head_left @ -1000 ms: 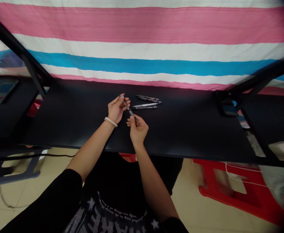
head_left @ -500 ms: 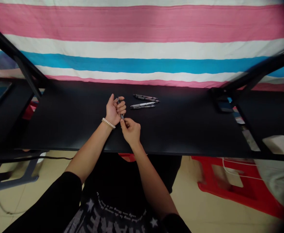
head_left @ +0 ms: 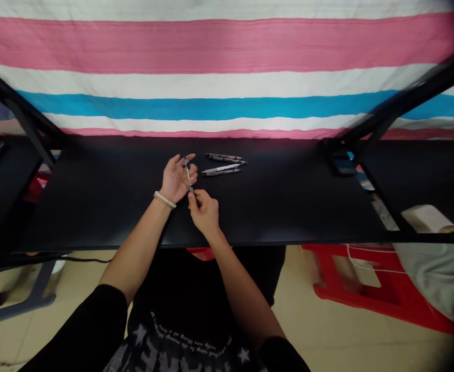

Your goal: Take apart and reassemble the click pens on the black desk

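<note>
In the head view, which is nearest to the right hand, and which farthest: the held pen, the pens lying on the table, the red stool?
1. Held pen: pinched at its lower end by the right hand.
2. Pens lying on the table: beyond, slightly right.
3. Red stool: far right, on the floor.

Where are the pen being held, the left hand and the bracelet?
pen [head_left: 188, 175], head view, on its barrel between the hands
left hand [head_left: 176, 178], head view, on the palm
bracelet [head_left: 164, 199], head view, on the beads at the left wrist
</note>
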The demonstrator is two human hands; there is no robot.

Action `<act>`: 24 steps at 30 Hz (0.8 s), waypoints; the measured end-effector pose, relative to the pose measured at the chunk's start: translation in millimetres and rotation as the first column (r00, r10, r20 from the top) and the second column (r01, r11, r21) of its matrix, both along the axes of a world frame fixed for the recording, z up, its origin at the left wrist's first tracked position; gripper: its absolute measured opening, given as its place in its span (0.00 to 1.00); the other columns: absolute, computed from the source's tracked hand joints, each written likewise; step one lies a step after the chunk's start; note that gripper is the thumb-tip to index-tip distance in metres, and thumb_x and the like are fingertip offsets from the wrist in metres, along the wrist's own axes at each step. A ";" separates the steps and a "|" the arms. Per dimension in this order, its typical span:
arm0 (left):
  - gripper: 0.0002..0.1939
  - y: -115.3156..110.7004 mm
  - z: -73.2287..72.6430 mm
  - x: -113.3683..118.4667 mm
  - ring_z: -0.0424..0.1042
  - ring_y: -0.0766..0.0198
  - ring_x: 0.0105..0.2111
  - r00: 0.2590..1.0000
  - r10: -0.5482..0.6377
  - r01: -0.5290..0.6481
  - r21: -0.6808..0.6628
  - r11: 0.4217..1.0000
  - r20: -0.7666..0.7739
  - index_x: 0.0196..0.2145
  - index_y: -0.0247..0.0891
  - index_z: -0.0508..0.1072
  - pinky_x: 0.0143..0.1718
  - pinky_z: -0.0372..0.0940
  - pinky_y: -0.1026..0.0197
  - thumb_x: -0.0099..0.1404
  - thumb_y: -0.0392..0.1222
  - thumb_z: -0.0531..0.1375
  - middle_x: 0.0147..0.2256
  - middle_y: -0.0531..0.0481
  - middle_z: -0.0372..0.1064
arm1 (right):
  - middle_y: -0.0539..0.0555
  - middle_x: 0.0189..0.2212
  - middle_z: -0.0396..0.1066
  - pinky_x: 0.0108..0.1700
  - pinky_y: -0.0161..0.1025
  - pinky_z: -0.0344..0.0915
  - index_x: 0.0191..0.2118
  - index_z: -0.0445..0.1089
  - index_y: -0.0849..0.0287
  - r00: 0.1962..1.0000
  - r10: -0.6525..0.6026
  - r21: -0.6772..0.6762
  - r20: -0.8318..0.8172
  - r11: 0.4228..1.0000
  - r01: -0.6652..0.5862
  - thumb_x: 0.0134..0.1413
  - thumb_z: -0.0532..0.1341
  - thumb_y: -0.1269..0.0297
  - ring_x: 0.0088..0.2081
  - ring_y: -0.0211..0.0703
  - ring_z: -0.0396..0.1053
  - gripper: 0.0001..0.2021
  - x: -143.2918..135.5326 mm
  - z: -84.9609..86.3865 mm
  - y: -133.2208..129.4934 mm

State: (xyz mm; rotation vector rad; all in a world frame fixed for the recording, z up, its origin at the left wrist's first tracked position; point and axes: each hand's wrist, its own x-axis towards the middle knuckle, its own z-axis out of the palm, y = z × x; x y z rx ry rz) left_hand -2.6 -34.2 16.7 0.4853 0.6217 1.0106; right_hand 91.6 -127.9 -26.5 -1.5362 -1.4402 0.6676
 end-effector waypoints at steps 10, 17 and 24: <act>0.21 0.8 -36.8 17.8 0.75 0.59 0.41 0.866 0.244 0.007 0.497 0.868 -0.437 0.47 0.37 0.70 0.47 0.68 0.55 0.60 0.50 0.65 0.45 0.42 0.74 | 0.50 0.21 0.73 0.34 0.40 0.69 0.48 0.74 0.61 0.903 -0.374 -0.043 -0.213 0.927 0.373 0.64 0.53 0.56 0.24 0.43 0.73 0.18 17.6 3.7 -18.4; 0.15 1.3 -47.2 18.7 0.74 0.57 0.45 0.697 0.439 0.098 0.682 0.724 -0.567 0.45 0.38 0.72 0.45 0.68 0.54 0.60 0.42 0.64 0.45 0.41 0.74 | 0.57 0.32 0.78 0.40 0.44 0.68 0.42 0.76 0.59 0.958 -0.258 -0.046 0.122 0.963 0.266 0.61 0.55 0.58 0.33 0.49 0.74 0.14 41.9 6.7 6.0; 0.18 -8.6 -42.6 20.4 0.72 0.55 0.49 0.555 0.590 0.296 0.802 0.518 -0.586 0.49 0.38 0.70 0.49 0.68 0.50 0.61 0.39 0.63 0.49 0.41 0.71 | 0.55 0.29 0.71 0.46 0.47 0.65 0.54 0.70 0.61 0.871 -0.297 0.042 0.391 0.951 0.305 0.60 0.54 0.61 0.37 0.51 0.67 0.19 83.4 3.4 -4.3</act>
